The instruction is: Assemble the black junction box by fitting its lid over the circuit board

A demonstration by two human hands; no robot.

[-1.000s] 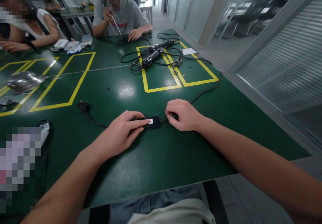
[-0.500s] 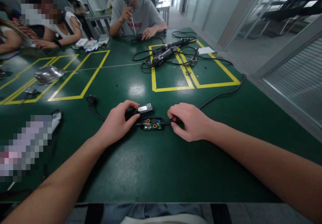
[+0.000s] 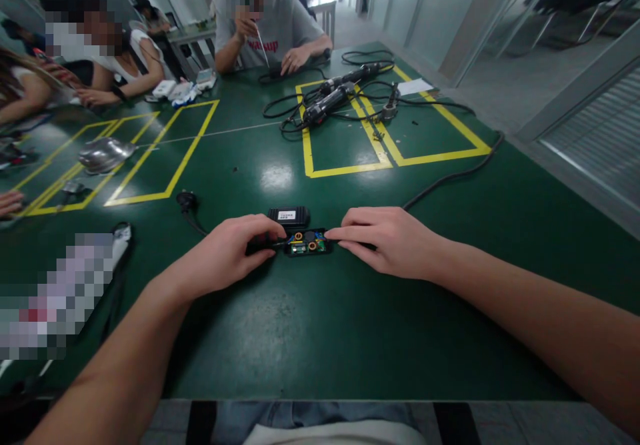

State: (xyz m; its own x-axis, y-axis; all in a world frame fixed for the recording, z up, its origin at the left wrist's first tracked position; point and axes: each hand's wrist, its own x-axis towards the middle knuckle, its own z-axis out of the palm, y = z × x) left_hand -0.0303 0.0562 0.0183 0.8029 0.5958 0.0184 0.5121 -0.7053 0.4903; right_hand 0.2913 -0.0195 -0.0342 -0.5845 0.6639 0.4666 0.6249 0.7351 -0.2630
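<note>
1. The little power adapter (image 3: 306, 243) sits near the front middle of the green table (image 3: 310, 338), already open — the circuit board with its coils and coloured parts faces up in the bottom shell.
2. Its top cover (image 3: 289, 215) lies just behind it, label up, not touching as far as I can tell. So the opening part looks done; nothing has been lifted out of the shell yet, and the board looks seated in place.
3. Left hand (image 3: 227, 258) lies flat with fingertips pinching the adapter's left end where the cord comes in — a light grip, not a fist. Right hand (image 3: 390, 240) does the same at the right end, fingers stretched to the edge of the shell.
4. The plug (image 3: 186, 199) on its cord lies off to the left, well apart from the hands. A thick black cable (image 3: 450, 178) trails away right toward the table edge.
5. Further out: yellow tape boxes (image 3: 350, 165), a tangle of black tools and leads (image 3: 330, 98) at the far end, and a silvery bag (image 3: 103, 154) on the left.
6. Other people sit at the far and left sides, busy with their own stuff. Nothing crowds the adapter itself.
</note>
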